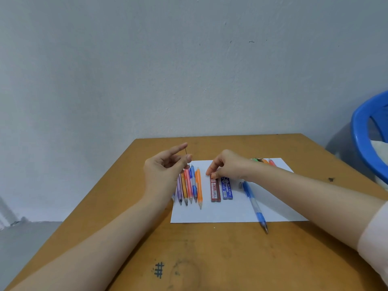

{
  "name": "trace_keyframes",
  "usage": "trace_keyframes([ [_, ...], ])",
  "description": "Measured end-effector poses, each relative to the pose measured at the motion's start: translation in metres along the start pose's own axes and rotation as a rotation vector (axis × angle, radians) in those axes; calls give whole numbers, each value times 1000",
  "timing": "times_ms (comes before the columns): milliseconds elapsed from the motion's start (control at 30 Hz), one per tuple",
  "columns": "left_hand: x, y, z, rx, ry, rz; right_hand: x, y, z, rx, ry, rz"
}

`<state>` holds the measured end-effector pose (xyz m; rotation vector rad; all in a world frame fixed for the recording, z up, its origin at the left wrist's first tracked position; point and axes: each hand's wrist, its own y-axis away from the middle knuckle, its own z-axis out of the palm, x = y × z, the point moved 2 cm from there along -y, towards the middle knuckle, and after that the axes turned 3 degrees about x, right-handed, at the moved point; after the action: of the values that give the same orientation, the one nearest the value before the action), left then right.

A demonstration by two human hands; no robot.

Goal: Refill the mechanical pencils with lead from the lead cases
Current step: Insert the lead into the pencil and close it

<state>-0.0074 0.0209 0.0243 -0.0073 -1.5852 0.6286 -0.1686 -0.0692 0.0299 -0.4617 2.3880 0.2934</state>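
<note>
Much of the wooden surface [210, 248] is showing as open wood nearer you and left of the white paper [231, 214]. Your left hand [163, 168] is pinching a thin lead [187, 156] above the row of pencils [190, 187]. Your right hand [228, 164] is pinching the top of the red lead case [215, 192], which is lying just beside the blue lead case [227, 192]. One blue pencil [255, 204] is poking past the paper's near edge. Your right wrist is hiding most of the far pencils [265, 161].

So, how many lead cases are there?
2: the red lead case, its top pinched by the right hand, and the blue lead case just right of it. The hand may hide more.
</note>
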Motion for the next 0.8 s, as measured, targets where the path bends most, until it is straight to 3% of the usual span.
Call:
trace_keyframes([
  [300, 0, 1, 1, -10, -5, 3, 0, 0, -1, 21, 132, -94],
  [633, 3, 2, 1, 11, -5, -2, -18, 46, -20, 276, 122, -264],
  [800, 5, 4, 2, 14, 1, -5, -9, 79, -27, 314, 201, -226],
])
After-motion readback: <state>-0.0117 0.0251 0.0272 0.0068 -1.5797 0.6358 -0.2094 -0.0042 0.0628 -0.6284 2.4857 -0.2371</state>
